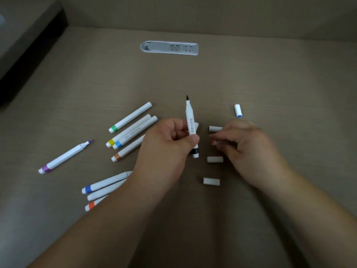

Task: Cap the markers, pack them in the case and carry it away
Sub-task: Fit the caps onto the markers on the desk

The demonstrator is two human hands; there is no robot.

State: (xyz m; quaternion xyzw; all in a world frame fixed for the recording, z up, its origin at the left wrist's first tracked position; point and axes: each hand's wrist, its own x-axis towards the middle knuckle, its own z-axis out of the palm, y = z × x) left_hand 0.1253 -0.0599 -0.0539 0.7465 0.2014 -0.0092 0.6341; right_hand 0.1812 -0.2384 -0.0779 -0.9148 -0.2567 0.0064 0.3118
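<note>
Mid-frame: left hand grips uncapped black marker tip-up, right hand pinches a cap w/ orange end; pick the matching cap, push on straight; case not visible.

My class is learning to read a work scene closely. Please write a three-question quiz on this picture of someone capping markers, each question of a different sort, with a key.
1. True or false: the black marker in the left hand still has its tip bare.
2. Multiple choice: the purple marker on the desk is A) capped, B) uncapped, C) inside a case.
3. Fill in: the right hand pinches a cap with an ______ end.

Key
1. True: the dark tip points up and away, with no cap on it.
2. B: its purple tip shows, lying apart at the left.
3. Orange.
</note>
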